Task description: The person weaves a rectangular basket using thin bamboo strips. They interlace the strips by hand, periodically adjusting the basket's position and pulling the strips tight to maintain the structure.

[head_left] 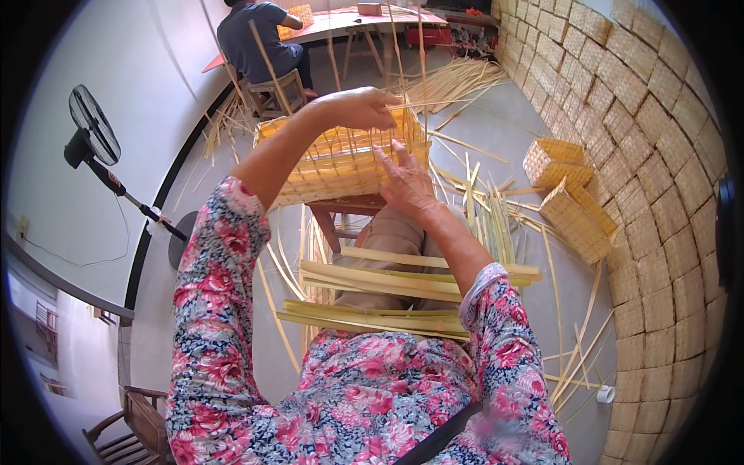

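Note:
A half-woven bamboo basket [333, 182] rests on a small reddish-brown stool [333, 208] in front of my knees. Tall uprights rise out of its rim. My left hand [360, 108] arches over the basket's top, its fingers pinched on a thin bamboo strip [442, 103] that trails off to the right. Against the near right part of the basket wall is my right hand [407, 182], with index and middle fingers stretched out and apart; its thumb and other fingers are partly hidden. Flat green-yellow bamboo strips [380, 279] lie across my lap.
Finished baskets [643, 155] are stacked along the right wall, with two loose baskets [577, 221] on the floor before them. Bamboo strips [457, 85] litter the floor. A standing fan [97, 128] is at left; a person [260, 43] sits at a far table [349, 22].

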`<state>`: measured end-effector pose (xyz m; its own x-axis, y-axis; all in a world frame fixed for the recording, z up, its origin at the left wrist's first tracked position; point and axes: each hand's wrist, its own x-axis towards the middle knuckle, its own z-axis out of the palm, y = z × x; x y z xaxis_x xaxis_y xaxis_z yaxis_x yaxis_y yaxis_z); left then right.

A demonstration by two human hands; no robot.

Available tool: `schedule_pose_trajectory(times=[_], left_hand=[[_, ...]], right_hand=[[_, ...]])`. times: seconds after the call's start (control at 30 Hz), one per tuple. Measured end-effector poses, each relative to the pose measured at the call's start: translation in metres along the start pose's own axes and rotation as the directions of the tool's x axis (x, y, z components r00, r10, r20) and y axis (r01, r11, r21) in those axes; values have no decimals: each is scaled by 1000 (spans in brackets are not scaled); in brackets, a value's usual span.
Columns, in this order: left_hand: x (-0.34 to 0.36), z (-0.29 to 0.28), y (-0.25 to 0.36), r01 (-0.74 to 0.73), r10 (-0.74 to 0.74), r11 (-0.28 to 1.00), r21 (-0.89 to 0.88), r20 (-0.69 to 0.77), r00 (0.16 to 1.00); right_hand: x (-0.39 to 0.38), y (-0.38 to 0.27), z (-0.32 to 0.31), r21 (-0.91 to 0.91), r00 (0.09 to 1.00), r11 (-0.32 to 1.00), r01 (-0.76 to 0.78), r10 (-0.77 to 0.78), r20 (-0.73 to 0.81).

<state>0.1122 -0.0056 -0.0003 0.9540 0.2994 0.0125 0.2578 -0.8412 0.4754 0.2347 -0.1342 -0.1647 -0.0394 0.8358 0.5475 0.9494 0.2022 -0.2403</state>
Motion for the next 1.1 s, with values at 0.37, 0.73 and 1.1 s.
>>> schedule_pose_trajectory(times=[0.37,0.73,1.1], left_hand=[[13,27,4,-160,190,903,399,-36,981],[-15,32,-7,-289,341,914,283,-155,927],[-39,35,13,43,75,862,504,-212,974]], right_hand=[[-33,19,-27,37,980,986,164,-158,-119],[-178,105,-157,202,676,831,-517,252,693],[-190,108,-170,300,791,817,-492,276,546]])
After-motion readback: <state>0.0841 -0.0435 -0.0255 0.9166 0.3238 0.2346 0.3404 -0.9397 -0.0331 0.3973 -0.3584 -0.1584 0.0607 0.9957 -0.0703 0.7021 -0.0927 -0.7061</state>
